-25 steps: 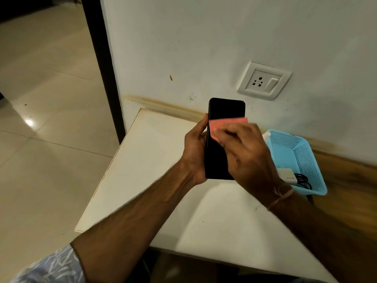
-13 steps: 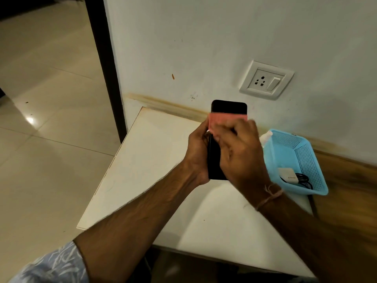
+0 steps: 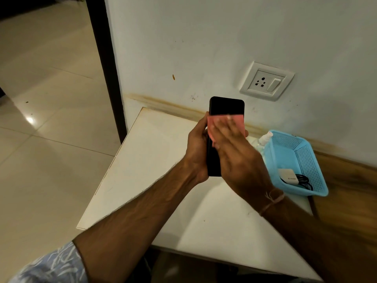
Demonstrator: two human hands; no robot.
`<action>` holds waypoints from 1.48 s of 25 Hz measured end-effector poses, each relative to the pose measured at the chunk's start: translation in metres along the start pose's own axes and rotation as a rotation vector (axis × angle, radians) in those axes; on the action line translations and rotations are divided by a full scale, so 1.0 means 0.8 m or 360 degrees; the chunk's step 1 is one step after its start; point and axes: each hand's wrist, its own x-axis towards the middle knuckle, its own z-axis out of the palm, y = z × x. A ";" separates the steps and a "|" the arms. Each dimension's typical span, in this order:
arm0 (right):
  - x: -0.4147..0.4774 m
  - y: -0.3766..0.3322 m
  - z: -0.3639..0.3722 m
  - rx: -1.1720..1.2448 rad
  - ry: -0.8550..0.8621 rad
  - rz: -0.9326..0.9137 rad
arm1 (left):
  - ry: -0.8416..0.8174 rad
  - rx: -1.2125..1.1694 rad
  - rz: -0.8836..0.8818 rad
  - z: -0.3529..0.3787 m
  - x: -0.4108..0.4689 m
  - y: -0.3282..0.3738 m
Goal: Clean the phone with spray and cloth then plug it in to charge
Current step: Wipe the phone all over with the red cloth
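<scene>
Above the white table [image 3: 142,180], the left hand [image 3: 196,152] grips the black phone [image 3: 226,107] (upright). The right hand [image 3: 234,152], fingers flat, presses a pink cloth [image 3: 237,121] on its screen. At four o'clock, a blue basket [image 3: 302,158] holds a white charger [image 3: 287,176] and black cable [image 3: 304,179]. The spray bottle [image 3: 264,138] is at its ten o'clock corner.

Since earlier: right hand [image 3: 234,154] flattened on cloth [image 3: 237,121], slid back down phone [image 3: 226,106].
</scene>
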 end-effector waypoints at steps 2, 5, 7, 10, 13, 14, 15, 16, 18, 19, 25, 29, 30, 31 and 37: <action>0.030 0.008 -0.001 0.0041 -0.0027 0.0180 | 0.0130 0.0050 0.0057 0.001 0.001 -0.003; 0.068 0.015 -0.001 0.0070 -0.0059 0.0387 | 0.0188 0.0018 0.0099 0.004 0.001 -0.004; 0.072 0.014 0.002 0.0073 -0.0061 0.0412 | 0.0197 -0.0001 0.0096 0.003 0.000 -0.006; 0.052 0.002 0.001 0.0121 -0.0022 0.0408 | 0.0165 -0.0016 0.0057 0.002 -0.003 -0.008; 0.008 -0.019 0.000 0.0188 0.0025 0.0287 | 0.0056 -0.0043 0.0023 -0.002 -0.002 -0.001; -0.009 -0.027 0.000 0.0177 0.0039 0.0231 | 0.0013 -0.0040 0.0028 -0.004 -0.002 0.003; -0.027 -0.034 0.001 0.0144 0.0027 0.0190 | -0.0019 -0.0031 0.0037 -0.005 -0.002 0.006; -0.044 -0.041 0.001 0.0097 -0.0014 0.0166 | -0.0035 -0.0017 0.0049 -0.005 -0.002 0.008; -0.072 -0.047 0.000 0.0023 -0.0111 0.0109 | -0.0081 -0.0004 0.0061 -0.005 -0.001 0.006; -0.080 -0.046 -0.001 -0.0002 -0.0148 0.0071 | -0.0104 -0.0008 0.0061 -0.005 -0.001 0.004; -0.020 -0.014 -0.006 0.0114 0.0013 0.0155 | 0.0036 0.0014 0.0070 -0.006 0.001 0.011; 0.056 0.005 -0.003 0.0211 0.0052 0.0452 | 0.0122 -0.0046 0.0085 -0.005 0.001 0.007; 0.065 0.005 -0.001 0.0210 0.0035 0.0472 | 0.0124 -0.0066 0.0089 -0.005 0.001 0.007; 0.067 0.003 0.002 0.0216 0.0031 0.0475 | 0.0114 -0.0090 0.0084 -0.005 0.001 0.007; -0.014 -0.037 0.004 0.0254 0.0008 0.0245 | -0.0092 -0.0161 -0.0011 -0.009 0.001 0.011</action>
